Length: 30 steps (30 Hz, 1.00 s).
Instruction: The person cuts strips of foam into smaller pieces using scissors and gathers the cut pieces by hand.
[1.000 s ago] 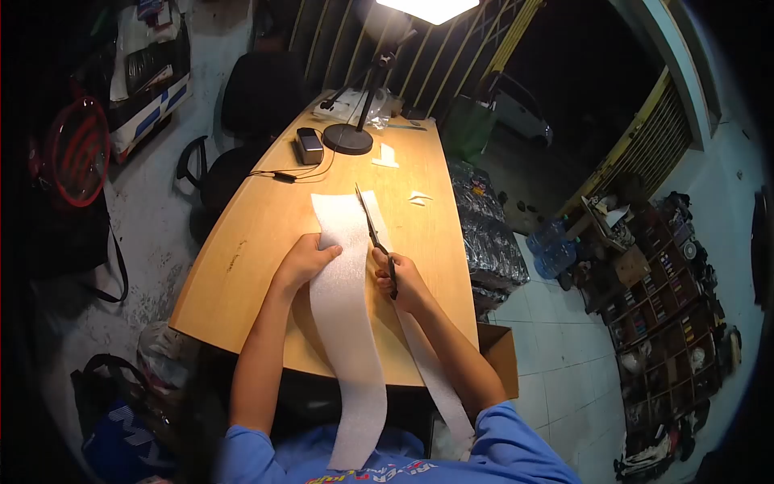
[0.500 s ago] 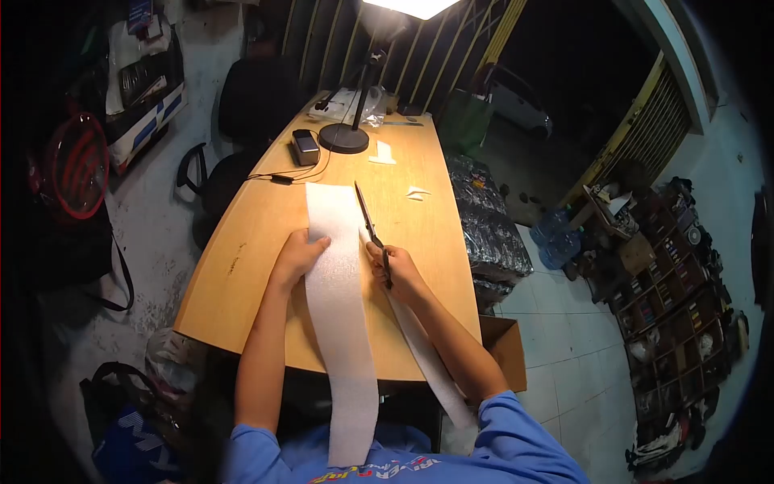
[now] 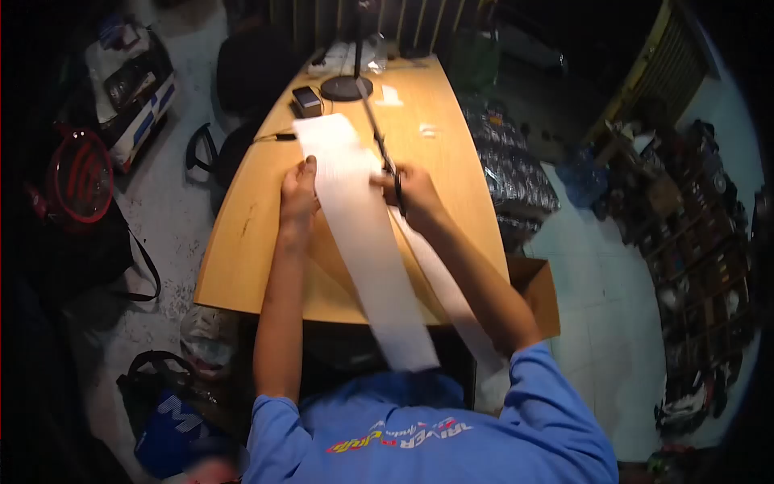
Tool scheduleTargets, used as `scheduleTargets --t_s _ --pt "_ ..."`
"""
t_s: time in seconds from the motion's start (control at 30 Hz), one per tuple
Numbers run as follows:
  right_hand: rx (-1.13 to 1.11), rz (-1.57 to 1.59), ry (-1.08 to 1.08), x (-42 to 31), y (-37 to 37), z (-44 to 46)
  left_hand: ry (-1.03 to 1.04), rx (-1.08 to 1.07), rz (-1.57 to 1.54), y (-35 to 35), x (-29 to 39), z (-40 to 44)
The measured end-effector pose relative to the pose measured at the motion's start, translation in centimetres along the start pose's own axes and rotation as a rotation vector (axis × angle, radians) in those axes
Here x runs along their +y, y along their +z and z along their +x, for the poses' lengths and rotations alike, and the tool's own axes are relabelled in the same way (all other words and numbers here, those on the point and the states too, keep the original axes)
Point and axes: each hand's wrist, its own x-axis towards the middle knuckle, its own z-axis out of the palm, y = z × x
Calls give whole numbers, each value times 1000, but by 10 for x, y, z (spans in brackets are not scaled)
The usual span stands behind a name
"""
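Observation:
A wide white strip of foam sheet (image 3: pixel 361 230) slants across the wooden table and hangs over its near edge toward my shirt. My left hand (image 3: pixel 299 192) is closed on its left edge, thumb uppermost; the other fingers are partly hidden. In my right hand (image 3: pixel 418 196) is a pair of black scissors (image 3: pixel 398 187), held by the handles with the blades pointing away from me. The blades lie near the far right edge of the wide strip. A narrower white strip (image 3: pixel 447 282) trails from beneath my right hand, along the forearm and off the table.
On the table (image 3: pixel 242 234) stand a lamp base (image 3: pixel 347 88) and a dark box-shaped device (image 3: pixel 306 102) with a cable. Small white scraps (image 3: pixel 430 130) lie farther back. A black-wrapped stack (image 3: pixel 516 173) and an open cardboard box (image 3: pixel 536 294) flank the right side.
Both hands have lifted the wide strip, and its near end has swung to the right. The scissors have moved along with my right hand. The camera view has tilted downward.

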Motion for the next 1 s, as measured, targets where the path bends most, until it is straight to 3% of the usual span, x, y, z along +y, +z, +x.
scheduleTargets --t_s 0.13,0.23,0.3,0.4,0.43,0.57,0.63,0.7,0.83,1.0 --pt "195 62 -113 -23 -4 19 -250 -431 154 1 30 -83" --pt "272 46 -160 -26 -10 24 -293 -421 247 -3 21 -143" --pt "301 -164 -129 -26 -15 17 -440 -334 305 -8 21 -163" --pt "211 -273 -30 -32 -19 -14 -194 -138 310 -13 -7 -166" --pt "273 -287 4 -32 -19 -30 -168 -108 322 -11 -9 -165" --pt "107 -216 143 -57 -14 -144 -154 -74 271 -7 -15 -154" --pt "109 -473 267 -74 -11 -209 -192 -74 101 7 -10 -155" --pt "56 -211 428 -82 -5 -261 -215 -130 10 16 -7 -158" --pt "143 -326 589 -73 -2 -333 -231 -134 -126 30 -13 -161" --pt "109 -11 693 -59 12 -365 -208 -66 -87 39 -19 -162"
